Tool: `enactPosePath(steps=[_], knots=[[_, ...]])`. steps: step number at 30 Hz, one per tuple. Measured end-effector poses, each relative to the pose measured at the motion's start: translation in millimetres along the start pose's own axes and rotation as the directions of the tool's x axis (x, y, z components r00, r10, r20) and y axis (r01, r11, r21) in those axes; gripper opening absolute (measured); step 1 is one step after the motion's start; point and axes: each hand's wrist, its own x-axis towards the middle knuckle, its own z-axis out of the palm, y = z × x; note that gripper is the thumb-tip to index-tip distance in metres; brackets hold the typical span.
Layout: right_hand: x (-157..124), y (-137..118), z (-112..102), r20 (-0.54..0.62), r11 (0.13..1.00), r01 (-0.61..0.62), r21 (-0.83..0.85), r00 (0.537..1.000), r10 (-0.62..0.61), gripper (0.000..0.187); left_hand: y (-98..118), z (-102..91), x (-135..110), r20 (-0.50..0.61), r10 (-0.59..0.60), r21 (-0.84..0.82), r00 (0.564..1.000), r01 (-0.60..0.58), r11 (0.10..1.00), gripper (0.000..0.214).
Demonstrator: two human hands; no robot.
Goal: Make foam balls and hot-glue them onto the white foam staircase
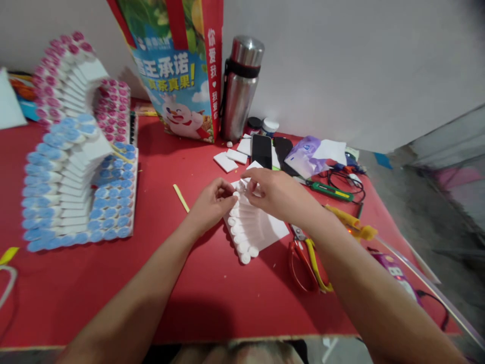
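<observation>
A white card with a row of small white tubes lies on the red table in front of me. My left hand pinches the top of the row at its left side. My right hand pinches the same top end from the right, fingers closed on a small white tube. Both hands meet at the far end of the row.
Blue-capped and pink-capped tube stacks stand at the left. A printed bag, a steel flask, two phones, white blocks, a yellow stick, red-handled scissors, a glue gun and cables lie around.
</observation>
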Motion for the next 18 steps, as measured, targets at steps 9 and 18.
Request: enactPosePath(steps=[9,18], knots=[[14.4,5.9,-17.5,0.103,0.985,0.016,0.171,0.994,-0.034,0.037,-1.4,1.0,0.0,0.002,-0.007,-0.022,1.000,0.007,1.000,0.015],[18.0,0.6,-8.5,0.112,0.993,0.076,0.092,0.990,-0.086,0.030,-2.6,1.1,1.1,0.021,0.014,-0.033,1.000,-0.013,0.999,0.021]])
